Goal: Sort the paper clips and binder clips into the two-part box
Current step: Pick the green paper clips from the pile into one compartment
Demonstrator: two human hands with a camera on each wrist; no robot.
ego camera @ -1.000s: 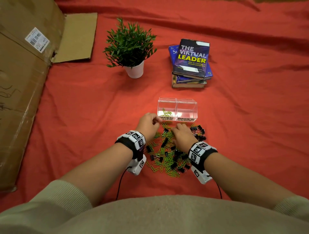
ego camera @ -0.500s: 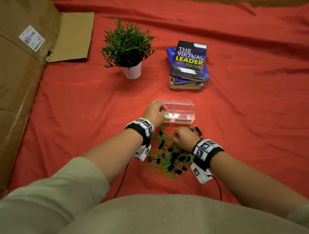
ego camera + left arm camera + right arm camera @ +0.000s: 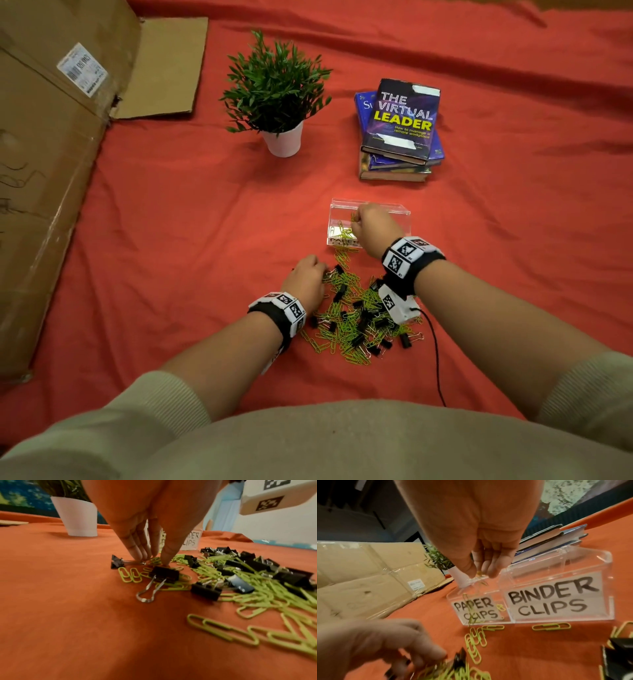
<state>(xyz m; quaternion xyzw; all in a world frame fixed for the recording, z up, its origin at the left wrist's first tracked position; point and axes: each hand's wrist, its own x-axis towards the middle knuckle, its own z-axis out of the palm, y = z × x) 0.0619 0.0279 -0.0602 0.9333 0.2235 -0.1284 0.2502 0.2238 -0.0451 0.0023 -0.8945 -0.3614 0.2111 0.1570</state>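
Note:
A mixed pile of green paper clips [image 3: 346, 334] and black binder clips [image 3: 363, 317] lies on the red cloth, just in front of the clear two-part box [image 3: 401, 215]. Its labels read PAPER CLIPS [image 3: 475, 607] and BINDER CLIPS [image 3: 551, 601]. My right hand [image 3: 354, 222] hovers over the paper-clip compartment and pinches green paper clips [image 3: 478, 573]; more lie inside. My left hand [image 3: 322, 274] is down at the pile's far left edge. There its thumb and fingers [image 3: 140, 555] close on green paper clips [image 3: 155, 561], next to a black binder clip [image 3: 163, 574].
A potted plant [image 3: 277, 89] stands behind and to the left of the box, and a stack of books [image 3: 400, 130] lies behind it. Flattened cardboard [image 3: 51, 171] covers the left side. A black cable [image 3: 435, 359] trails from my right wrist.
My left hand has come back from the box to the pile. My right hand has lifted from the pile to the paper-clip compartment with paper clips in its fingers.

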